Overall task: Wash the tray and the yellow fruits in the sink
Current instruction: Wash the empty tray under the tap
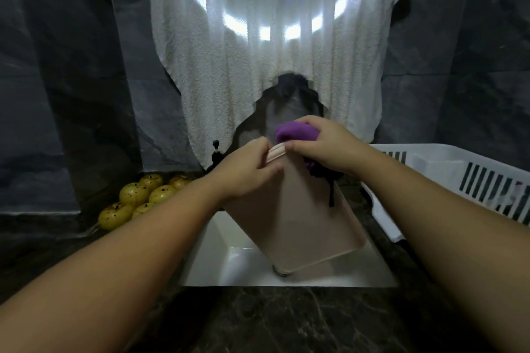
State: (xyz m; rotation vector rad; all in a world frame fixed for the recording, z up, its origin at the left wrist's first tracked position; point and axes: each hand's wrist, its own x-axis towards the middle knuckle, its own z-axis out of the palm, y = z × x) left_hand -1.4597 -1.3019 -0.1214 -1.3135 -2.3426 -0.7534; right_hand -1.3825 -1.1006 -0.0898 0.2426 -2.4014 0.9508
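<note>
Tray (pixel 295 218), beige and rectangular, standing tilted over the white sink (pixel 218 252), lower corner dipping toward the drain, upper edge lifted toward the far wall. Left hand (pixel 243 172) gripping the tray's upper edge from the left, fingers curling round the rim. Right hand (pixel 321 143) clamping a bunched purple cloth (pixel 296 131) against the same upper edge, just right of the left hand, thumb nearly touching the rim; a darker fold of cloth trailing down the tray's right side below the wrist. Hands lying close together, both closing on something, neither one free.

Yellow fruits (pixel 134 200), speckled with dark spots, sitting in a cluster on the dark marble counter (pixel 286 324) left of the sink, well apart from the tray and untouched by either hand.

White slotted basket (pixel 459 180) resting on the counter at the right, beyond the sink's right rim. White towel (pixel 272 66) hanging on the far wall above the sink, catching a bright ring of light. Small black stand (pixel 215 149) rising at the far edge of the counter, just left of the left hand. Tap region behind the hands appearing blurred; details there not being readable. Both forearms reaching in from the near edge, converging on the tray's upper edge.
</note>
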